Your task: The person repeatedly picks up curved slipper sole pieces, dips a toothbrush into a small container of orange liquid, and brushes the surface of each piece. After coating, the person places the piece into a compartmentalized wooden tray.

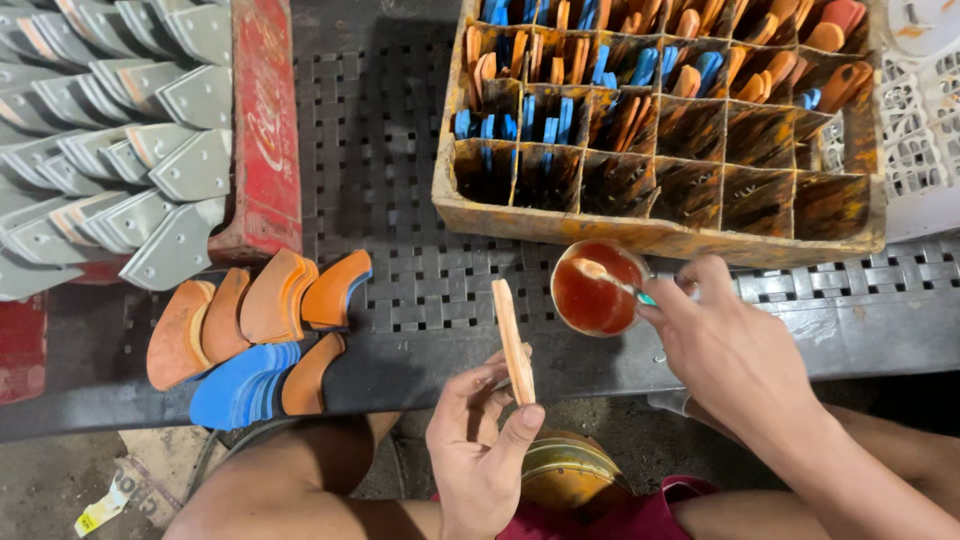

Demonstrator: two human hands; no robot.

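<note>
The surface (400, 200) is a dark metal bench of woven, perforated strips, grimy and worn, with a smooth dark front edge nearest the seated person, whose bare knees show below it over a dusty concrete floor. The left hand (480, 440) holds a thin tan leather piece (513, 340) upright on its edge, the grip clamped on its lower end between thumb and fingers, just in front of the bench edge. The right hand (725, 345) has its grip closed on a small brush (612, 280) whose tip dips into a round tin of orange-red glue (597, 288) standing on the surface just before a wooden compartment crate (640, 232). That crate is stained orange, and its far cells hold upright orange and blue pieces while the near cells look bare. To the left lie fanned orange and blue curved pieces (255, 340) on the bench, beside a red crate (262, 130) packed with grey shaped pieces (130, 140). A white plastic basket (925, 130) sits at the right edge.
</note>
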